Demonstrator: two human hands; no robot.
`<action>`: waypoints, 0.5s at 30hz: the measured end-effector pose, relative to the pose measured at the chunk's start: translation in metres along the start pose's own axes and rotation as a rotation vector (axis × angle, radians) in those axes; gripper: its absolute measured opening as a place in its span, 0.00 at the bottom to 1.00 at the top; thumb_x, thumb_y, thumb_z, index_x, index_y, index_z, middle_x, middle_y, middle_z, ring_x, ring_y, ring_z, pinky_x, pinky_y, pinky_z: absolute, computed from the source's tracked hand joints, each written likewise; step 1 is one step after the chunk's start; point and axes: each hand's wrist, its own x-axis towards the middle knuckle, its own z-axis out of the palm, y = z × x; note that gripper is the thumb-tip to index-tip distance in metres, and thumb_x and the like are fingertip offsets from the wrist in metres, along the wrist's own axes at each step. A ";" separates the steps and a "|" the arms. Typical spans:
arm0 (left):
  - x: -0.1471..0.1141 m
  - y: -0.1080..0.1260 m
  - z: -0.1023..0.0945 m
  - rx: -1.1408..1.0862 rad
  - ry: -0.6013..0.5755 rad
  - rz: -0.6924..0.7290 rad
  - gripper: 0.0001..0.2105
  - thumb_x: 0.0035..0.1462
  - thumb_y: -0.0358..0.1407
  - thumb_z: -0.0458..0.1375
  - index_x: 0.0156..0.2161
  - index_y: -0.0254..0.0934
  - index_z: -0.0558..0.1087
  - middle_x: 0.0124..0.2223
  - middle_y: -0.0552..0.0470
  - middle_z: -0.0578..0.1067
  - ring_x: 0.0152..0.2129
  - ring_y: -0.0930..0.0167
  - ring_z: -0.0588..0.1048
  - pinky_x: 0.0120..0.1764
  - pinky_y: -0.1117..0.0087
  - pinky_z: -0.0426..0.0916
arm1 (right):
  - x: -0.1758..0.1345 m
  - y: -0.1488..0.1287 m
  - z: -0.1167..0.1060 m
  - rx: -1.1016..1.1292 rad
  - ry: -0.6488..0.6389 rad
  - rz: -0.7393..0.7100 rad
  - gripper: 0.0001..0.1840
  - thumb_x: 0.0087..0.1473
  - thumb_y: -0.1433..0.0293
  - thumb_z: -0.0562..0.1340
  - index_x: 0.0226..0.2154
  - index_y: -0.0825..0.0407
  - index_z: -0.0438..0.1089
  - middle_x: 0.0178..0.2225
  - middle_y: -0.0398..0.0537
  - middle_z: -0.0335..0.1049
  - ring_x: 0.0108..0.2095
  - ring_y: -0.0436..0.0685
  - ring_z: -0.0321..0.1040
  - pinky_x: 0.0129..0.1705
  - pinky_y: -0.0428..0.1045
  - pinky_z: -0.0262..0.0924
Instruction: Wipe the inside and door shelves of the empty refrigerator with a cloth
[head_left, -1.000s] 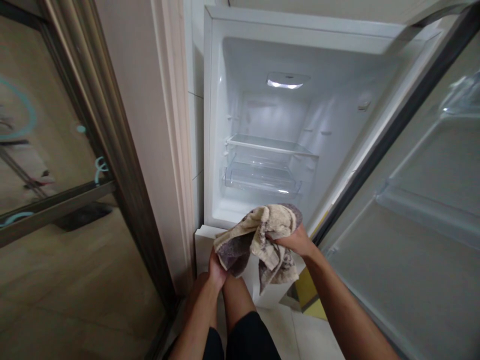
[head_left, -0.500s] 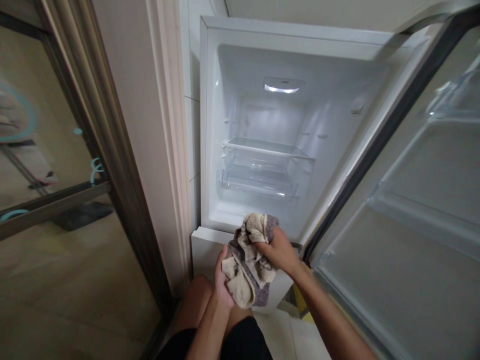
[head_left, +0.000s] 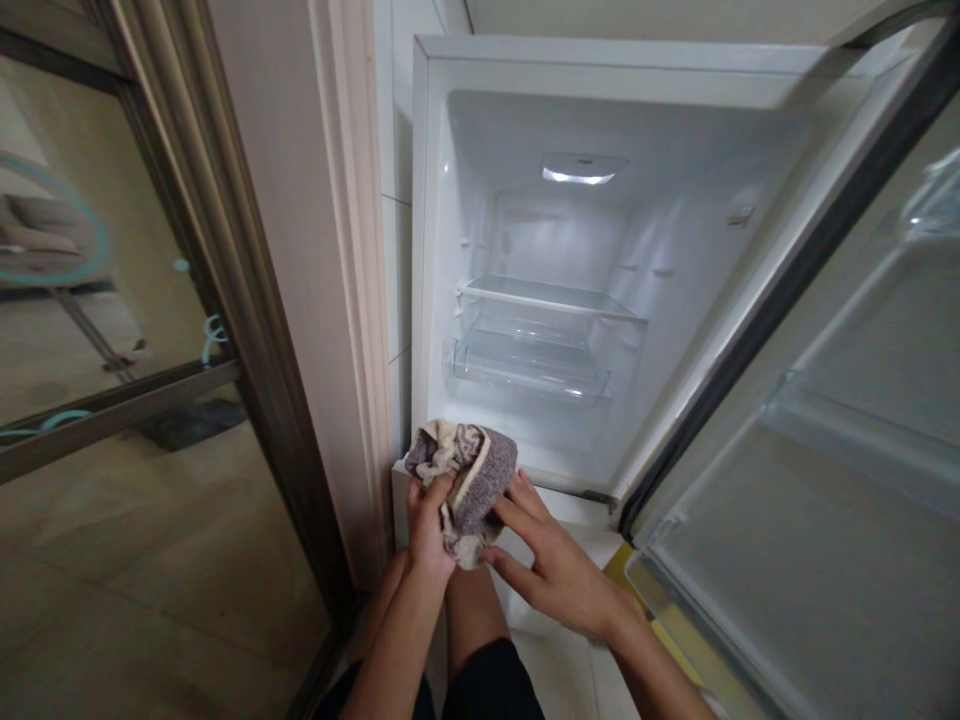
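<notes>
A crumpled cloth rag (head_left: 484,490), beige and grey-purple, is bunched up in front of the open fridge compartment. My left hand (head_left: 429,525) grips it from the left, thumb over the folds. At its right side, my right hand (head_left: 555,570) has its fingers spread, the tips against or very close to the cloth; whether they touch is hard to tell. Behind the rag stands the white fridge (head_left: 421,260), with a glass shelf (head_left: 555,295) and a clear plastic drawer (head_left: 525,375) inside and its lamp (head_left: 579,172) lit.
The fridge door (head_left: 840,520) stands swung wide on the right, with clear door bins. To the left are a pale door frame (head_left: 315,300) and a brown-framed glass door (head_left: 247,330). My knees (head_left: 476,605) are close below my hands.
The rag has shifted left and been turned over, showing more of its grey-purple side. My right hand has loosened from the folds and spread its fingers; my left hand keeps hold.
</notes>
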 end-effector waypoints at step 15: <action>0.057 0.069 0.073 0.539 0.160 1.337 0.14 0.47 0.31 0.63 0.41 0.34 0.72 0.38 0.50 0.78 0.36 0.69 0.79 0.46 0.66 0.76 | -0.038 0.032 0.023 0.894 0.516 0.565 0.36 0.51 0.49 0.71 0.58 0.42 0.63 0.64 0.57 0.62 0.61 0.66 0.65 0.61 0.64 0.63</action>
